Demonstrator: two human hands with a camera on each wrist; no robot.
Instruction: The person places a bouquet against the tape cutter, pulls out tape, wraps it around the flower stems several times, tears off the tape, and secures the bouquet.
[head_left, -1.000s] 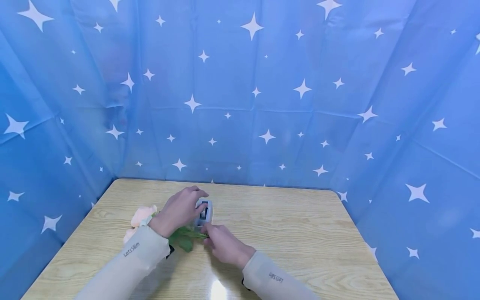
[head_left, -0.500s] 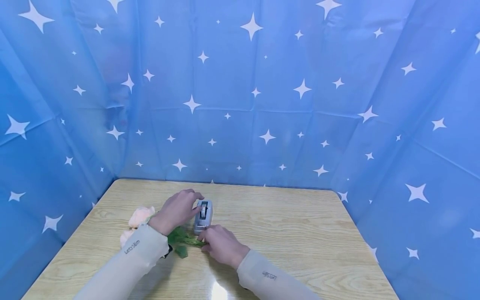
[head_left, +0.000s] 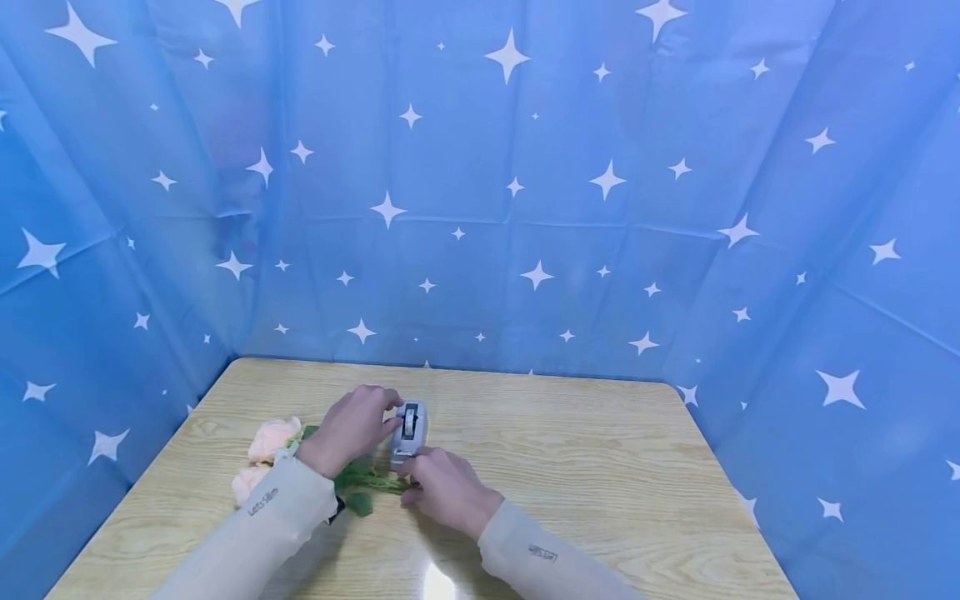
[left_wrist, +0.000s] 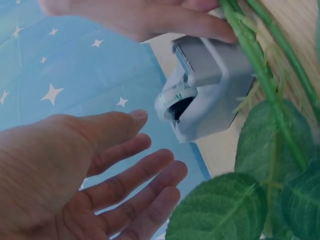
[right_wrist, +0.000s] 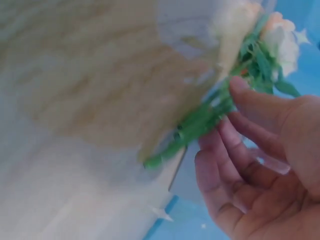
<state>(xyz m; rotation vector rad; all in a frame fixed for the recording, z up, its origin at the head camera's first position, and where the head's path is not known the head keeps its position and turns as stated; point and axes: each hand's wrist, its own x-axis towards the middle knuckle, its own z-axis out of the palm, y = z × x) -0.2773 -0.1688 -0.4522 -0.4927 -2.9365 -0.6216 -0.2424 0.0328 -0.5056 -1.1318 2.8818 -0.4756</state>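
A grey tape dispenser (head_left: 408,433) with a tape roll in it stands on the wooden table. Just left of it is my left hand (head_left: 356,427), its fingers extended and apart; in the left wrist view a gap separates this left hand (left_wrist: 115,175) from the dispenser (left_wrist: 210,85). Pale pink roses (head_left: 272,440) lie to the left, partly hidden by my left forearm. Their green stems (head_left: 371,480) run right, below the dispenser. My right hand (head_left: 450,492) pinches the stem ends; the right wrist view shows the stems (right_wrist: 195,125) between thumb and fingers.
The wooden tabletop (head_left: 585,467) extends to the right of the hands. A blue curtain (head_left: 465,167) with white stars encloses the back and both sides. Green leaves (left_wrist: 220,205) spread beside the stems in the left wrist view.
The roses have shifted a little left and toward me. My left hand has drawn slightly left, uncovering more of the tape dispenser. My right hand has moved slightly, staying at the stem ends.
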